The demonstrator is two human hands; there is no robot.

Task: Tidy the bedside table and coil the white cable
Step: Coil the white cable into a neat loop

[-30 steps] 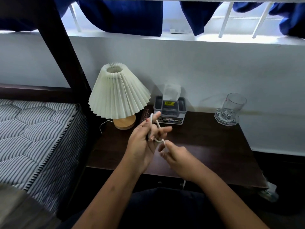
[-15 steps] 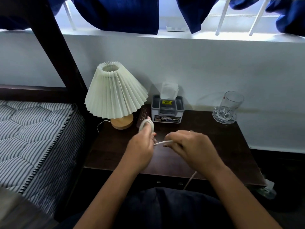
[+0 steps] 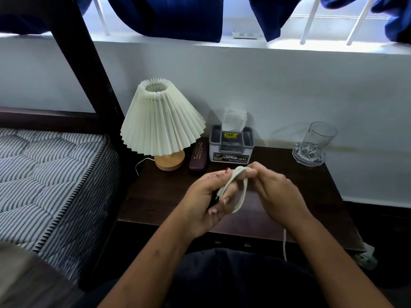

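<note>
Above the front of the dark wooden bedside table (image 3: pixel 322 210), both my hands hold the white cable (image 3: pixel 243 196). My left hand (image 3: pixel 206 201) has loops of it wound around its fingers, with the plug end sticking out by the fingertips. My right hand (image 3: pixel 275 192) pinches the cable at the top of the loop, touching the left fingers. A loose length of cable hangs down below my right wrist, past the table's front edge.
At the table's back stand a pleated cream lamp (image 3: pixel 161 121) on a wooden base, a dark glasses case (image 3: pixel 198 156), a tissue box (image 3: pixel 231 143) and a glass tumbler (image 3: pixel 313 143). A striped mattress (image 3: pixel 44 185) lies left. A dark bed post (image 3: pixel 89 63) rises behind.
My right hand has moved left and up to meet the left fingers, bringing the cable over them. The loop on my left hand now hangs longer. The view has shifted slightly.
</note>
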